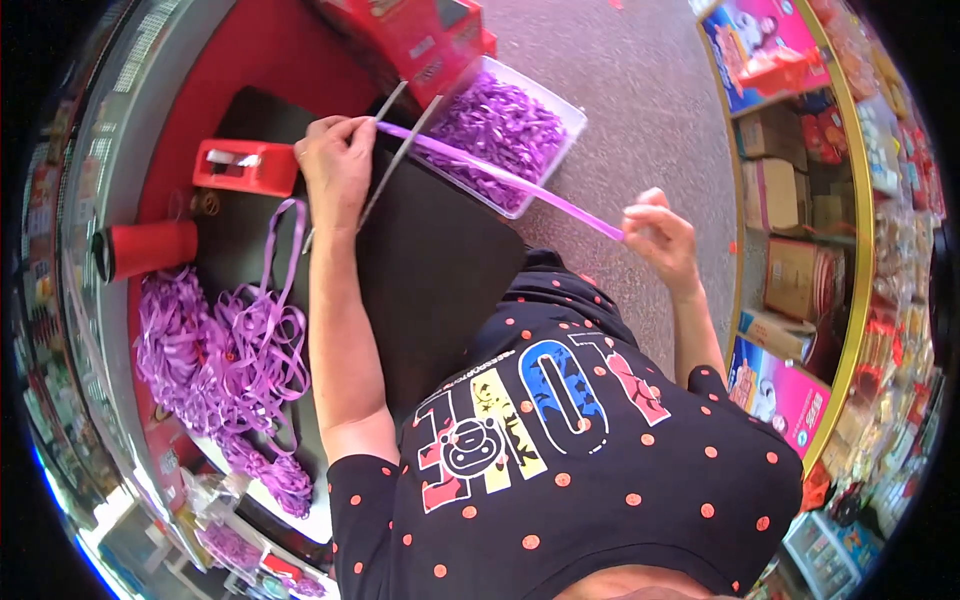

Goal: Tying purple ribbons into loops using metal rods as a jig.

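A purple ribbon [510, 177] is stretched taut between my hands, slanting down to the right. My left hand [338, 165] pinches its upper left end, beside two thin metal rods [400, 153] above the dark tabletop [420, 240]. The ribbon crosses the rods; whether it touches them I cannot tell. Out to the right, my right hand [660, 240] grips the other end between bent fingers. Beneath the ribbon, a clear plastic bin [572, 128] holds many small purple ribbon pieces [500, 125]. From the large tangled purple ribbon heap [220, 345], a loop rises toward my left forearm.
Left of my left hand lies a red tape dispenser [245, 167], with a red cylinder [150, 250] nearer me. Red boxes [420, 45] stand behind the bin. A gold-edged shelf [850, 250] with cartons and packages runs along the right, across a grey floor [630, 120].
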`<move>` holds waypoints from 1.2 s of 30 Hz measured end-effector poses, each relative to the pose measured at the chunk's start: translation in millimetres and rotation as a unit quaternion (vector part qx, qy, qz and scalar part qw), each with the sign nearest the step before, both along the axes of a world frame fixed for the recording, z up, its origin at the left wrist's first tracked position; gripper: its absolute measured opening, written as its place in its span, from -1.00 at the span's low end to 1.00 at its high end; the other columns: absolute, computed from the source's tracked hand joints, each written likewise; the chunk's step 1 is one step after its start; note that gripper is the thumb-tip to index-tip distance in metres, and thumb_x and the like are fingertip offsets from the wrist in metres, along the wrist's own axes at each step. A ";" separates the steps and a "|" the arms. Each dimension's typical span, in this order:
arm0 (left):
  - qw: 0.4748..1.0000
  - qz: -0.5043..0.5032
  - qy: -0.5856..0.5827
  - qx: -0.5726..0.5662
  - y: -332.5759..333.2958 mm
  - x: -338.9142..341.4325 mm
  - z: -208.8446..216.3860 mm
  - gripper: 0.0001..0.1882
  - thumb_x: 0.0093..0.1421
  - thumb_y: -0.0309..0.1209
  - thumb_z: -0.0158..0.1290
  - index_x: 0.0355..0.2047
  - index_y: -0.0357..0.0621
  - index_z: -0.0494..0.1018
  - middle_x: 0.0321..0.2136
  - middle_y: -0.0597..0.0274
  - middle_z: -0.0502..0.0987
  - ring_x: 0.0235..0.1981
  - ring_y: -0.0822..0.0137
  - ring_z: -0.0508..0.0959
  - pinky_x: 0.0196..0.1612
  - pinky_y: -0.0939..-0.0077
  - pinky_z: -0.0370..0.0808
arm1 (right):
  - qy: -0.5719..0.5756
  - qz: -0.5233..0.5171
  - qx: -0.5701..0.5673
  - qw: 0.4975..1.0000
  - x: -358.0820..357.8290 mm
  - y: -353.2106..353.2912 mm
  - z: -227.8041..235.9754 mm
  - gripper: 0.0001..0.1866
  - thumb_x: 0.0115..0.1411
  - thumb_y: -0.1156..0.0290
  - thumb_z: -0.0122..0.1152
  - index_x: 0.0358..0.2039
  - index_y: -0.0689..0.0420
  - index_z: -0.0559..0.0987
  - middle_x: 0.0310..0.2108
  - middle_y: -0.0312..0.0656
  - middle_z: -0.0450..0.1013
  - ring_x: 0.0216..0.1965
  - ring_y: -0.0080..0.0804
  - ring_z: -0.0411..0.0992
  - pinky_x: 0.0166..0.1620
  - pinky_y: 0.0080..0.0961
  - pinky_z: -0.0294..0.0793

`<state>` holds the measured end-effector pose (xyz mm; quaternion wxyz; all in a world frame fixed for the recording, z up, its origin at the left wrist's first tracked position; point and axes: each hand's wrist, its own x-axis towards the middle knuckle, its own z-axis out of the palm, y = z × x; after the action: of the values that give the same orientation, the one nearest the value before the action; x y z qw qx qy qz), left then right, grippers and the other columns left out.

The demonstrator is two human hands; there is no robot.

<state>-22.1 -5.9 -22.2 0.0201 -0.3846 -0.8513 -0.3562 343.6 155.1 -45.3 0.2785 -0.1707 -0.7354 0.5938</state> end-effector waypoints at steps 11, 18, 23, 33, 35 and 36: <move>0.997 0.049 -0.046 -0.043 6.2 11.4 4.9 -0.77 0.11 -0.23 0.13 -0.33 -0.08 0.63 -0.15 0.18 0.46 -0.03 0.13 0.29 0.07 0.29 0.22 | 0.235 0.194 0.239 0.922 -86.9 5.8 135.9 -0.80 -0.09 0.34 0.36 -0.40 0.08 0.61 -0.56 -0.25 0.51 -0.51 -0.35 0.30 -0.31 -0.42 0.22; 0.997 0.069 -0.024 -0.018 2.5 11.6 -1.3 -0.85 0.07 -0.30 0.15 -0.41 -0.03 0.63 -0.22 0.24 0.47 -0.08 0.08 0.34 0.01 0.23 0.27 | 0.158 0.387 0.048 0.907 -234.2 10.2 180.4 -0.41 0.32 0.03 -0.12 0.22 0.15 0.22 -0.22 -0.11 0.52 -0.35 -0.58 0.26 -0.27 -0.64 0.21; 0.998 0.055 -0.035 0.008 6.2 14.0 0.4 -0.86 0.04 -0.34 0.16 -0.42 -0.09 0.62 -0.20 0.24 0.45 -0.08 0.10 0.32 0.02 0.24 0.26 | 0.163 0.491 -0.087 0.851 -353.8 -3.0 174.0 -0.40 0.35 0.12 -0.12 0.29 0.14 0.09 -0.13 -0.13 0.49 -0.35 -0.70 0.20 -0.28 -0.70 0.15; 0.998 0.043 -0.033 0.024 1.0 20.4 8.3 -0.79 -0.13 -0.44 0.17 -0.41 -0.16 0.61 -0.21 0.17 0.44 -0.08 0.09 0.32 0.02 0.25 0.27 | -0.037 0.407 -0.162 0.898 -457.7 18.4 44.1 -0.39 0.36 -0.02 -0.31 0.31 0.04 0.07 -0.02 -0.05 0.46 -0.26 -0.60 0.27 -0.14 -0.61 0.19; 0.998 0.047 -0.032 0.037 2.6 22.3 10.6 -0.80 -0.13 -0.45 0.17 -0.42 -0.16 0.61 -0.22 0.16 0.44 -0.09 0.09 0.32 0.01 0.26 0.28 | -0.056 0.396 -0.194 0.896 -458.6 21.6 13.7 -0.41 0.36 -0.01 -0.32 0.31 0.01 0.06 -0.02 -0.07 0.46 -0.26 -0.60 0.27 -0.13 -0.60 0.19; 0.997 0.057 -0.043 0.037 3.5 22.9 12.7 -0.79 -0.13 -0.45 0.17 -0.41 -0.18 0.60 -0.18 0.12 0.44 -0.08 0.08 0.33 0.02 0.27 0.29 | -0.074 0.385 -0.224 0.892 -457.7 23.8 0.5 -0.42 0.37 0.00 -0.33 0.32 -0.03 0.05 -0.03 -0.08 0.47 -0.26 -0.60 0.26 -0.12 -0.60 0.19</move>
<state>0.8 -2.5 -9.5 0.0184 -0.3192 -0.8579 -0.4022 -114.1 178.9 -44.7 -0.0723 0.0245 -0.6093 0.7892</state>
